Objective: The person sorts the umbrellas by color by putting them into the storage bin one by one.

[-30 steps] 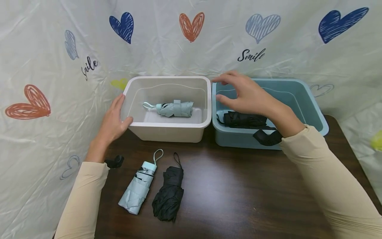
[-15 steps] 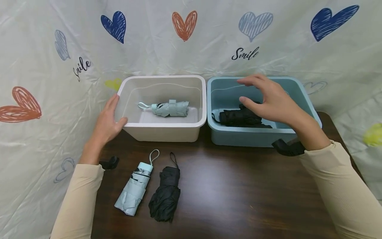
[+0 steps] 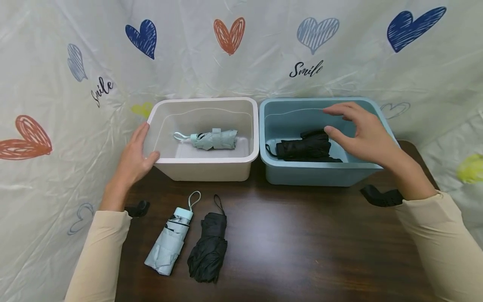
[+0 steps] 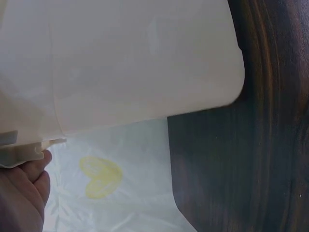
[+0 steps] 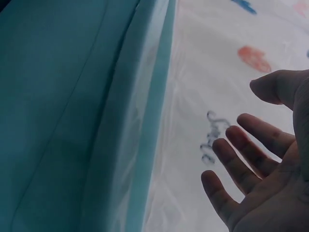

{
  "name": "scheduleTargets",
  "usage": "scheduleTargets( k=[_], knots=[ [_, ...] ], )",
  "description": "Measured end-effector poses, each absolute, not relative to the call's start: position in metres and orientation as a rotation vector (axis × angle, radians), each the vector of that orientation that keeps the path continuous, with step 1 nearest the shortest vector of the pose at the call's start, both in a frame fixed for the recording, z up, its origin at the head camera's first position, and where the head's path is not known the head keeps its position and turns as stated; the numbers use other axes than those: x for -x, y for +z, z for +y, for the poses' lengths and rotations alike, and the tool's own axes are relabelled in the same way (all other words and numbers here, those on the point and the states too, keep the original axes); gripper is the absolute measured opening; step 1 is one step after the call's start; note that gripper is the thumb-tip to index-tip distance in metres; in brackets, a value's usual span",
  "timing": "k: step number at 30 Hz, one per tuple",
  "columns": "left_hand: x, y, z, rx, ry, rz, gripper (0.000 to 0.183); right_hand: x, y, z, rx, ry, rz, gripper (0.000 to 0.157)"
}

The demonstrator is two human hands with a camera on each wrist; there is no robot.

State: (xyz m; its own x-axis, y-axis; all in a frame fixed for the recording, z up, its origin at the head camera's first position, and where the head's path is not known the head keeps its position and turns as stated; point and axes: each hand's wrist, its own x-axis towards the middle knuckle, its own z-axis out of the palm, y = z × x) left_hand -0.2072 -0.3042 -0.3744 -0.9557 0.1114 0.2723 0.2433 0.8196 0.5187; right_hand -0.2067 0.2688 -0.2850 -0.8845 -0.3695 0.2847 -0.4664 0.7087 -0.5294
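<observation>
My left hand (image 3: pixel 133 157) grips the left front corner of an off-white plastic bin (image 3: pixel 211 172), thumb on the front rim and fingers along the side. In the left wrist view its fingers (image 4: pixel 38 174) meet the underside of the rim. Inside that bin lies a folded light-blue umbrella (image 3: pixel 215 139). My right hand (image 3: pixel 364 136) hovers over the right part of a teal bin (image 3: pixel 305 174), fingers spread and holding nothing. Black folded umbrellas (image 3: pixel 303 147) lie in the teal bin, left of this hand. The right wrist view shows the spread fingers (image 5: pixel 246 169) beyond the teal rim.
On the dark wooden table (image 3: pixel 294 235), in front of the bins, lie another light-blue folded umbrella (image 3: pixel 170 241) and a black folded umbrella (image 3: pixel 209 247), side by side. A white sheet with printed hearts (image 3: pixel 230 35) hangs behind and to the left of the bins.
My right hand has moved right across the teal bin, away from its left edge, uncovering more of the black umbrellas. The left hand has stayed at the off-white bin's corner.
</observation>
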Motion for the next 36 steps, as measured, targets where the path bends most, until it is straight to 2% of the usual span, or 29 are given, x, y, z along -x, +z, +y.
scheduleTargets(
  k=[10, 36],
  knots=[
    [0.208, -0.372, -0.304, 0.283, -0.826, -2.774, 0.086, 0.203, -0.294, 0.304, -0.547, 0.907, -2.788, 0.049],
    [0.209, -0.375, -0.305, 0.302, -0.819, -2.763, 0.086, 0.189, -0.330, 0.340, -0.366, 0.871, -2.718, 0.053]
  ],
)
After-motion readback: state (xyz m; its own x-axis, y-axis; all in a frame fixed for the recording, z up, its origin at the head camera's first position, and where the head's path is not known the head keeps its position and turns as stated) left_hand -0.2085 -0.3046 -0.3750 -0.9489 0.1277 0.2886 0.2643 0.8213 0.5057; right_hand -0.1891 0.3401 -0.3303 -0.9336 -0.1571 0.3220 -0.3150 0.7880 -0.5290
